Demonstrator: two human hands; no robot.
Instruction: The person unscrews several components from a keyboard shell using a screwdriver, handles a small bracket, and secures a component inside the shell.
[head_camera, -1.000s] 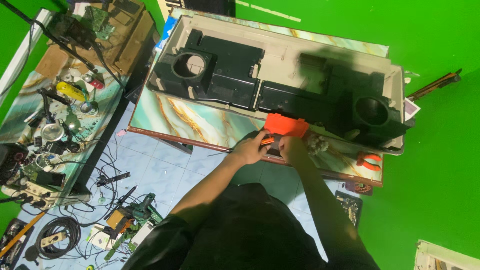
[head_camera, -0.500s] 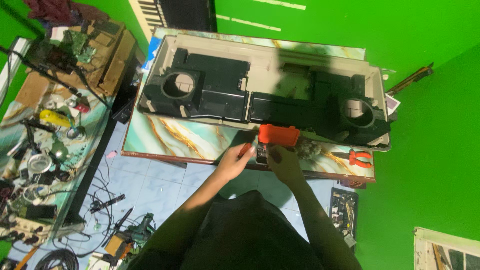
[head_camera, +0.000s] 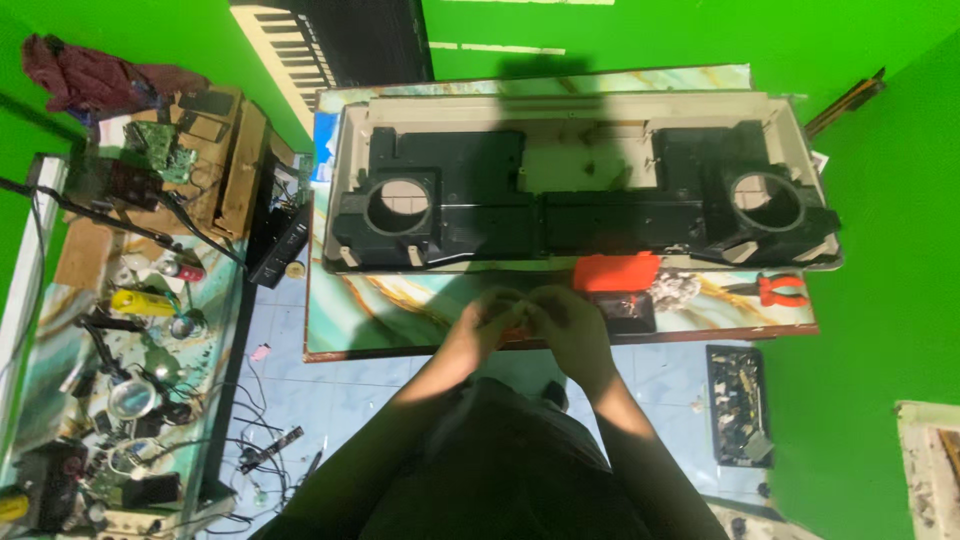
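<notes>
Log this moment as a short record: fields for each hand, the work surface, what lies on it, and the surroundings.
left hand: meets the other hand above the table's near edge; blurred, any held item cannot be made out
right hand: fingers against the left hand's
table: marbled top
black housing: long, two round openings, in a beige shell
orange case: just beyond the hands
orange-handled pliers: on the table's right end
side bench: left, crowded with tools and circuit boards
</notes>
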